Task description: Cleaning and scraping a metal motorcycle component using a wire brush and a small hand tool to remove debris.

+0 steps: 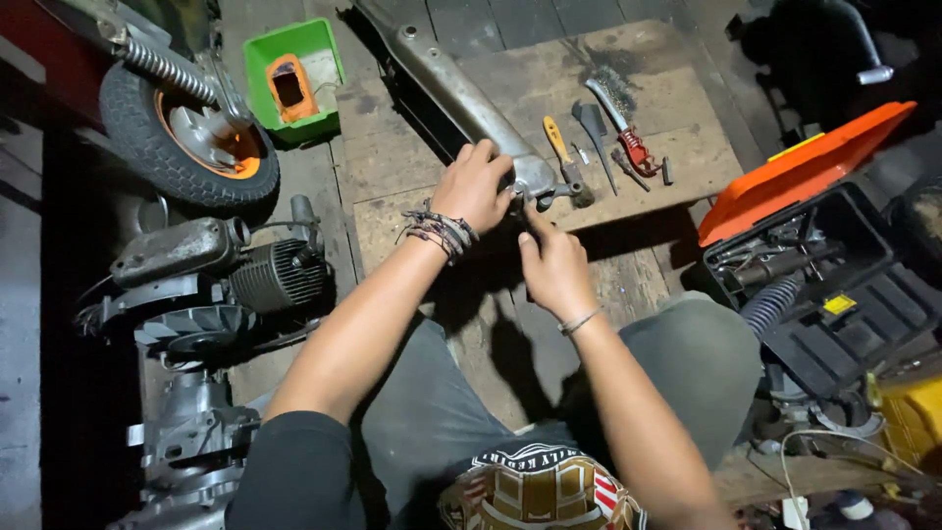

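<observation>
The person is sitting over a wooden board (pixel 628 108) lying on the plank floor (pixel 324 177), and both hands are meeting at the near end of a long grey metal part (pixel 461 93) that is running from about 11 o'clock down to the middle of the view. The left hand (pixel 474 185) is lying over that end, its grip closing around the metal, seemingly to be steadying it. The right hand (pixel 551 263) is coming up from 6 o'clock with its fingers pinching together at the small fitting (pixel 542 201) under the part's end; what is between the fingertips is too small to tell.

Hand tools are lying just beside the work at 1 o'clock, within easy reach of the right hand: a yellow-handled tool (pixel 557 140), a wire brush (pixel 608 101) and red-handled pliers (pixel 638 152). The board's near edge is running just past the hands, so the fitting is sitting close to that edge.

Open room is tight. An engine (pixel 211 285) and a wheel (pixel 186 137) are crowding the 9 to 10 o'clock side, a green bin (pixel 319 44) is sitting at 11 o'clock, and an open black toolbox with an orange lid (pixel 805 167) is filling 3 o'clock. The freest stretch is the bare board beyond the tools, toward 12 o'clock.
</observation>
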